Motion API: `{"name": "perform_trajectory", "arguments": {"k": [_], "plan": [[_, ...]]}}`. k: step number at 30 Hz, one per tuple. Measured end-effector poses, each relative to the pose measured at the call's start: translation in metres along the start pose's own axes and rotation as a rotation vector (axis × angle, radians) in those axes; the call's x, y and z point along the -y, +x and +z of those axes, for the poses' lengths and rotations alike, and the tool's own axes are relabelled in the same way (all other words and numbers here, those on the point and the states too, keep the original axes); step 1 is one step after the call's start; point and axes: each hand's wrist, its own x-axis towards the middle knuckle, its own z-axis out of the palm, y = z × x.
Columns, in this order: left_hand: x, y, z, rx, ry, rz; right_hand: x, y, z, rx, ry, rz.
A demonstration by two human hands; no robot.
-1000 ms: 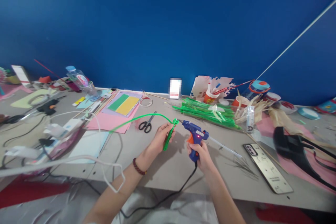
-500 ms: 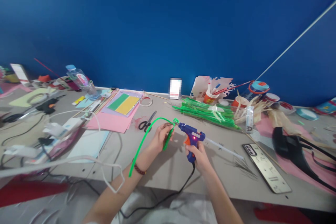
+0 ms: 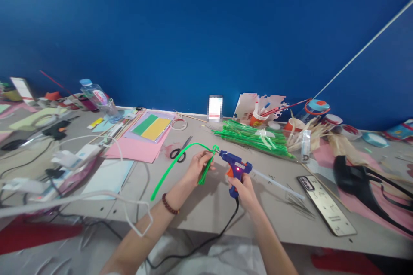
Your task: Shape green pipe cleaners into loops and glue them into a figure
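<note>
Pinched in my left hand (image 3: 197, 166) are green pipe cleaners (image 3: 174, 162), one long stem arching out to the left and a short bundle hanging below the fingers. A small curled loop shows at their top. My right hand (image 3: 242, 187) is wrapped round the handle of a blue glue gun (image 3: 237, 164) with an orange trigger and a lit red light. Its nozzle points left, at or very near the curled loop; whether they touch I cannot tell. A clear glue stick (image 3: 279, 184) sticks out of the gun's back.
Scissors (image 3: 180, 150) lie behind my left hand. A pack of green pipe cleaners (image 3: 258, 137) is at the back right, a phone (image 3: 325, 206) at the right. Coloured paper (image 3: 129, 148), a power strip (image 3: 72, 167) and a bottle (image 3: 98, 96) are on the left. The gun's cord (image 3: 226, 227) hangs over the edge.
The free end of the long green pipe cleaner has swung up and left, away from my left wrist. Both hands and the glue gun have hardly moved.
</note>
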Motion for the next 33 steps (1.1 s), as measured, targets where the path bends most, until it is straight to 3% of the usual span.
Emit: {"name": "perform_trajectory", "arguments": {"k": [33], "plan": [[0.0015,0.0038,-0.0046,-0.087,0.008,-0.019,0.0038,-0.0029,0.0023,-0.040,-0.296,-0.112]]}}
